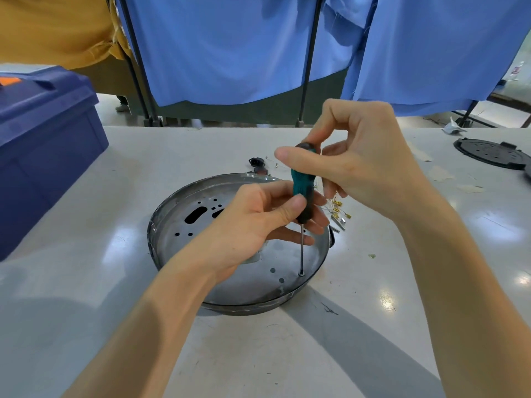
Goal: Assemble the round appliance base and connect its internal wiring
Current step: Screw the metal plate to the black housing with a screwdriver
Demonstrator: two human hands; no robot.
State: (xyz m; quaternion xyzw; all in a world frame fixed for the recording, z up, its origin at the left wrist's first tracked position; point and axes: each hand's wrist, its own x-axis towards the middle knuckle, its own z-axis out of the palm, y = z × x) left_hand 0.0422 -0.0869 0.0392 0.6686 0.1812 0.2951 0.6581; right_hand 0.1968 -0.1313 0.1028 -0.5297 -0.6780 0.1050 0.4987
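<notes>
Here the left hand [253, 222] and right hand [365, 162] clamp the screwdriver [300, 182]; the base [230, 285] lies just below their grip.

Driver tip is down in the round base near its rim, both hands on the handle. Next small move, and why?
Probably twist the screwdriver with the right hand while the left hand steadies it: the shaft stands nearly upright, its tip seated on a screw in the round base, near its rim.
</notes>
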